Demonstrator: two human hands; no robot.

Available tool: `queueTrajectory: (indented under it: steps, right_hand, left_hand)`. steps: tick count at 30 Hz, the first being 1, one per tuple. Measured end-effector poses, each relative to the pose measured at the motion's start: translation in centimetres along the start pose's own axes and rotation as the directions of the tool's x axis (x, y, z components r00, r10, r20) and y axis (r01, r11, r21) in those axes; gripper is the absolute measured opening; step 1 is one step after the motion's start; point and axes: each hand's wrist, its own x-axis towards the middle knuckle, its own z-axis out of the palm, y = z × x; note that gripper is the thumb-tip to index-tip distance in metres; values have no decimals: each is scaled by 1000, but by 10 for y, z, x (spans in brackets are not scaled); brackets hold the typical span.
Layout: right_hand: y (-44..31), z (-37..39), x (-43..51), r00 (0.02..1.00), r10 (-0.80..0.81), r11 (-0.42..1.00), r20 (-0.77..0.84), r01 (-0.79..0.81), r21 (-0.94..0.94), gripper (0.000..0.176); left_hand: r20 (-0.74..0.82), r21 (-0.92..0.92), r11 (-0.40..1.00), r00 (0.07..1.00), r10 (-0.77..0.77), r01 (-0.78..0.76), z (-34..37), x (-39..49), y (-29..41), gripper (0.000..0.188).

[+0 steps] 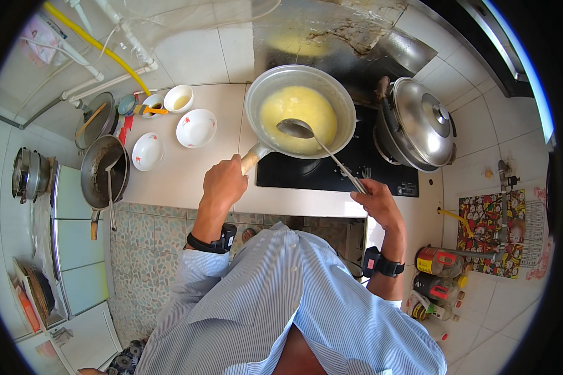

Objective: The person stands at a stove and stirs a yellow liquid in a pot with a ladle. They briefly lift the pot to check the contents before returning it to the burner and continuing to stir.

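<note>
My left hand [224,183] grips the wooden handle [250,161] of a grey metal wok [254,105]. The wok is over the left part of the black gas hob [286,176]; whether it rests on the burner is hidden. Pale yellow liquid [305,103] fills its lower part. In my right hand [376,201] is the metal handle of a ladle [296,128], whose bowl is at the surface of the liquid, near the middle of the wok.
A lidded steel pot [420,119] occupies the right burner. Left on the counter are white bowls [196,128] and a brush [150,110] with an orange handle. A dark wok [104,171] holding another ladle stands farther left. Bottles [438,286] line the right wall. A range hood [492,42] overhangs the upper right.
</note>
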Motion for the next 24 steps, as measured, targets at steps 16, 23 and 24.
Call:
queueTrajectory:
  steps: [16,23,24]
  right_hand:
    - [12,-14,19,986,-70,968,-148,31,-250,33]
    - [7,-5,22,940,-133,990,-314,108,-95,40]
    - [6,-7,21,941,-128,991,-314,107,-83,39]
  left_hand:
    - [-97,-7,1000,995,15,-16,1,-14,-2,32]
    - [-137,-11,1000,990,12,-14,2,-23,-6,31]
    - [-137,-13,1000,991,8,-10,2,-22,-6,31]
